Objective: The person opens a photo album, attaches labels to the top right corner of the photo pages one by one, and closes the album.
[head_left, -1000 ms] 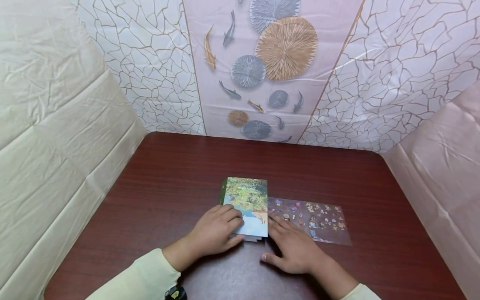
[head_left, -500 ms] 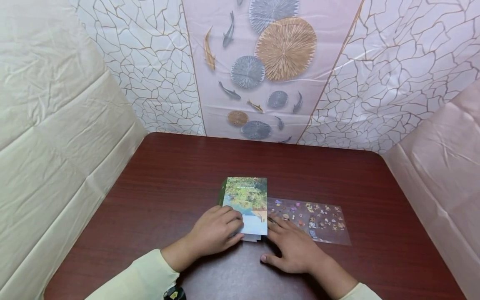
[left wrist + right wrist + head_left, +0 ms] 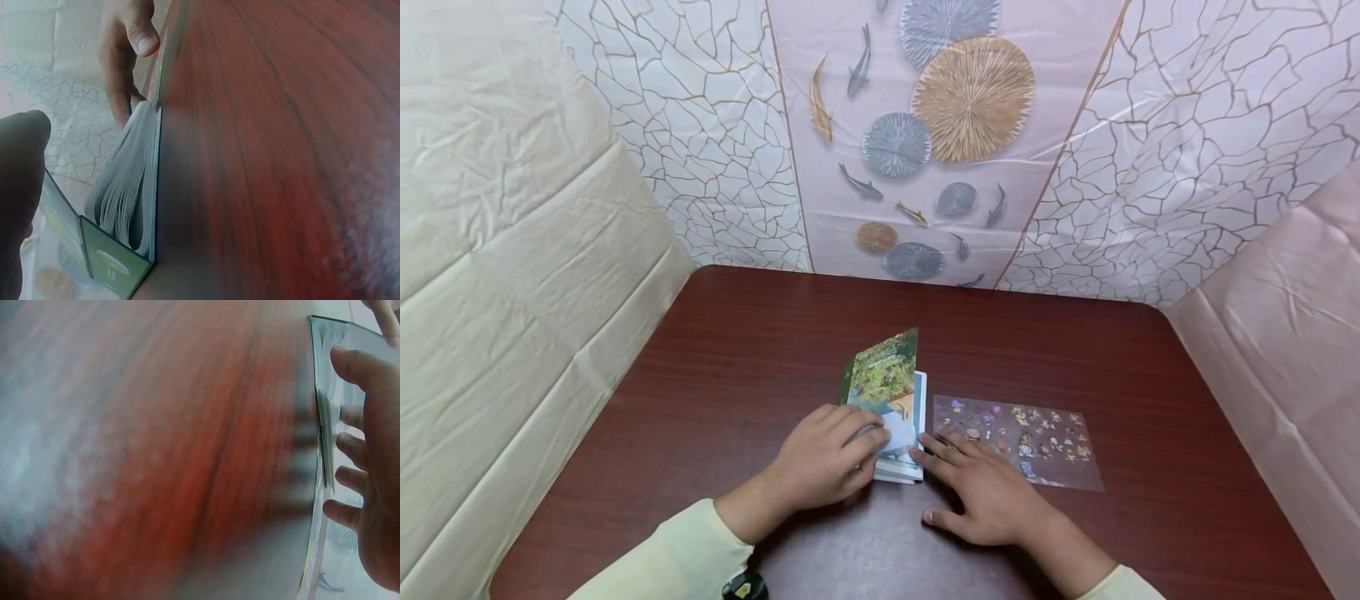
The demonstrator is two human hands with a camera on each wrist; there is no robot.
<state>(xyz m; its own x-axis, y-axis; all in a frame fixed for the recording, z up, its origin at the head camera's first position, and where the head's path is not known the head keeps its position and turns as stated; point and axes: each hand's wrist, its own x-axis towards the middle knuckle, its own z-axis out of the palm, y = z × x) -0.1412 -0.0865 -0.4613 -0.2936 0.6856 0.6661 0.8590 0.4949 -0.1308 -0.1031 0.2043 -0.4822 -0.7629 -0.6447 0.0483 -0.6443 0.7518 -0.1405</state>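
Note:
A photo album (image 3: pixel 883 375) with a painted landscape on its cover lies on the table in the head view. Its front cover is tilted up, hinged at the green spine (image 3: pixel 112 259). My left hand (image 3: pixel 823 458) holds the cover near its lower edge with curled fingers; the thumb's contact is mostly hidden. In the left wrist view, the white pages (image 3: pixel 128 175) show fanned beneath the cover. With fingers spread, my right hand (image 3: pixel 985 492) touches the album's right side by the fingertips. Partly beneath that hand lies a clear sheet of small colourful stickers (image 3: pixel 1060 446).
The dark red wooden table (image 3: pixel 760 333) reaches back to a patterned cloth wall (image 3: pixel 902 208). Pale cloth (image 3: pixel 535 250) hangs at the left side and pinkish cloth (image 3: pixel 1285 317) at the right. A dark watch-like object (image 3: pixel 745 586) sits by the left sleeve.
The album's cover has been raised from lying flat and now slants up toward the left, baring the page block. The right fingertips have shifted left onto the album's edge.

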